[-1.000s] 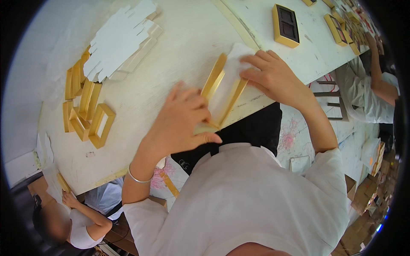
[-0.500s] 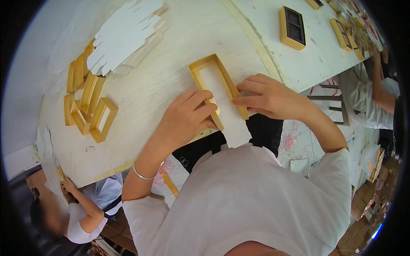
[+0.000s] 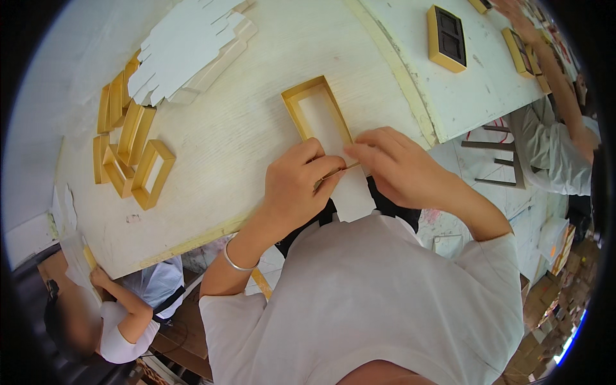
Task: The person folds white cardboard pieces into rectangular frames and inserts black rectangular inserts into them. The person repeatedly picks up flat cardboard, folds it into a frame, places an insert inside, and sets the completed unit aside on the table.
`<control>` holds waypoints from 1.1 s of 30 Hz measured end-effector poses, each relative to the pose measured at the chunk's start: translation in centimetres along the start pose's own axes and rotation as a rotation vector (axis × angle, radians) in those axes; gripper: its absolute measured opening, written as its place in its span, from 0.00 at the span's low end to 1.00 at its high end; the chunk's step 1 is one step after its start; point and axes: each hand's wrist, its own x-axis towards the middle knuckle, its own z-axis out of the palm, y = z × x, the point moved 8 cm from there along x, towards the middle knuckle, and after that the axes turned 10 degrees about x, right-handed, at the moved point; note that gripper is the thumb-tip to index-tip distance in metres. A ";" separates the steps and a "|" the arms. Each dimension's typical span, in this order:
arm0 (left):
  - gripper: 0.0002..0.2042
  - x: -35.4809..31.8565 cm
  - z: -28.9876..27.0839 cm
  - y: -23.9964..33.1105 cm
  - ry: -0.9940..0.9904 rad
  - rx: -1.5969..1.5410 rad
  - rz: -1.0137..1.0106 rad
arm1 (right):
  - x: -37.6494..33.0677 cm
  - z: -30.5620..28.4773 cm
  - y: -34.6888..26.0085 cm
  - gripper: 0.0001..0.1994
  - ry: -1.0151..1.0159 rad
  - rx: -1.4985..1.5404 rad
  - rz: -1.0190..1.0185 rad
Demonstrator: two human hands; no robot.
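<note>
Near the table's edge, in front of me, a long gold cardboard frame [image 3: 305, 88] stands on its rim. A white card strip [image 3: 355, 194] runs inside the frame and sticks out past its near end, over the edge. My left hand [image 3: 300, 179] pinches the frame's near end, thumb and forefinger pressed together at the folded-in wall. At the near right corner my right hand [image 3: 399, 165] has its fingers curled against the frame; they are slightly blurred. Part of the near end is hidden behind the fingers.
Several gold frames [image 3: 153, 173] stand at the left, beside a stack of white card blanks [image 3: 186, 51]. A gold box with a black insert [image 3: 448, 38] lies at the far right, more boxes beyond. Other people sit at left and right. A stool [image 3: 491, 154] stands at right.
The near end of the frame, open before, now has a wall folded across it. My left hand has moved right to that end; my right hand has shifted toward the near corner.
</note>
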 end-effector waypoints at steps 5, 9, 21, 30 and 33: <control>0.08 0.1 0.4 -0.4 -0.075 -0.050 -0.028 | -1.9 1.0 -1.2 0.21 0.037 -0.241 -0.259; 0.16 0.6 -0.5 -0.8 -0.239 -0.519 -0.163 | -0.9 0.7 0.4 0.14 0.104 0.125 -0.241; 0.05 -0.6 -0.9 0.5 0.159 -0.107 0.006 | 0.5 1.0 -1.3 0.11 0.178 -0.263 -0.110; 0.09 1.1 -1.8 -0.2 -0.293 0.124 0.125 | 2.6 3.0 -0.3 0.13 -0.481 0.228 0.237; 0.17 0.9 -3.8 -0.5 -0.256 0.213 0.181 | 4.7 -0.8 0.2 0.16 -0.240 0.614 0.236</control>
